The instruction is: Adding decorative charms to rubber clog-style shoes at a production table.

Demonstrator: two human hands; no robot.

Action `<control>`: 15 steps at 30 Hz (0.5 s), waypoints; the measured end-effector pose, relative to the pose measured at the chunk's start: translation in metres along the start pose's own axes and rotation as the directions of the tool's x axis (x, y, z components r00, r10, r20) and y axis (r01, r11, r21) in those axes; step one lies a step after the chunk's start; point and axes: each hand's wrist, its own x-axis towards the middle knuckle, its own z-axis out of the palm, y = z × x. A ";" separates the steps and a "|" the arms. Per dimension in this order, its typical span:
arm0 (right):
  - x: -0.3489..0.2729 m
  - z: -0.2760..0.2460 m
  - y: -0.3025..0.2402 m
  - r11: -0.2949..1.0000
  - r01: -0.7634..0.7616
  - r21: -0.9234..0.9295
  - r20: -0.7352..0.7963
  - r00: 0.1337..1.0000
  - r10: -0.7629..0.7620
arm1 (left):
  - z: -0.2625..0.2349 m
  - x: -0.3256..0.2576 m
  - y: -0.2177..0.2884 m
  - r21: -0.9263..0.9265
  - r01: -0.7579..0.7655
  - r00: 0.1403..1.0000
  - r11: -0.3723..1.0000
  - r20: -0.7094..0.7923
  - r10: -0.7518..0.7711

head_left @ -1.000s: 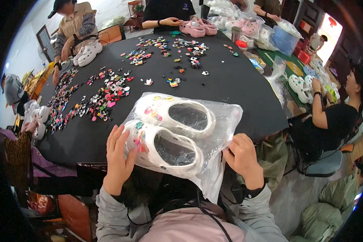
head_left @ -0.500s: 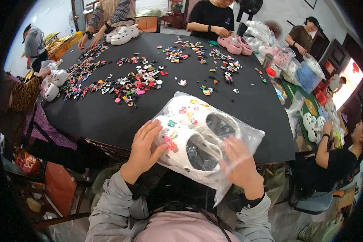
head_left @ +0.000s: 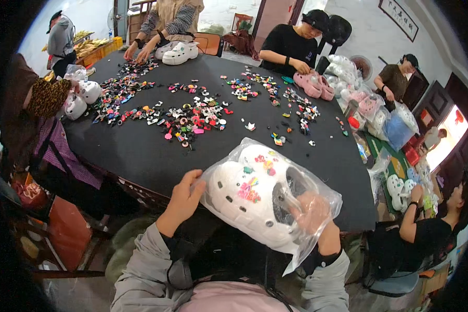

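At the near edge of the black table (head_left: 135,153), head view: a pair of white clogs (head_left: 255,210) is in a clear bag (head_left: 299,258), between the two hands. Long axis slants, toes to the left, heels toward the lower right. Left hand (head_left: 184,202), unclenched with thumb apart, meets the toe end. Right hand (head_left: 315,212) overlaps the heel end, apparently inside the film; whether it grasps a clog cannot be told.
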 end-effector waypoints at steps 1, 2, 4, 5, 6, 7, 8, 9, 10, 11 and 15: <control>-0.006 0.001 -0.002 0.997 0.069 -0.022 -0.107 0.992 -0.071 | 0.001 -0.003 0.004 0.022 0.000 0.999 1.000 0.046 -0.001; -0.010 -0.001 -0.004 0.990 0.135 -0.050 -0.209 0.967 -0.143 | 0.001 -0.003 0.006 0.014 0.000 0.999 1.000 0.040 0.000; -0.018 -0.012 -0.017 0.973 0.190 -0.129 -0.272 0.937 -0.220 | -0.011 -0.001 0.011 -0.151 0.077 0.993 0.985 0.097 -0.063; -0.022 -0.017 -0.018 0.968 0.227 -0.112 -0.267 0.931 -0.249 | -0.014 0.004 0.007 -0.257 0.075 0.994 0.963 0.094 -0.053; -0.028 -0.023 -0.017 0.962 0.256 -0.096 -0.263 0.925 -0.273 | -0.017 0.007 0.016 -0.261 0.076 0.994 0.962 0.094 -0.053; -0.035 -0.028 -0.018 0.961 0.270 -0.066 -0.266 0.923 -0.278 | -0.021 0.007 0.027 -0.312 0.237 0.958 0.920 0.230 -0.169; -0.038 -0.031 -0.019 0.960 0.270 -0.069 -0.268 0.922 -0.279 | -0.023 0.008 0.034 -0.336 0.392 0.892 0.856 0.365 -0.265; -0.042 -0.032 -0.020 0.937 0.311 -0.159 -0.262 0.902 -0.344 | -0.021 0.008 0.027 -0.329 0.334 0.890 0.883 0.419 -0.180; -0.045 -0.034 -0.022 0.904 0.349 -0.247 -0.249 0.879 -0.407 | -0.018 0.005 0.029 -0.330 0.330 0.891 0.884 0.419 -0.177; -0.049 -0.033 -0.025 0.896 0.355 -0.265 -0.251 0.872 -0.420 | -0.011 0.004 0.033 -0.386 0.347 0.882 0.855 0.444 -0.157; -0.054 -0.040 -0.032 0.902 0.367 -0.226 -0.187 0.893 -0.410 | 0.004 -0.010 0.032 -0.448 0.410 0.888 0.794 0.396 -0.235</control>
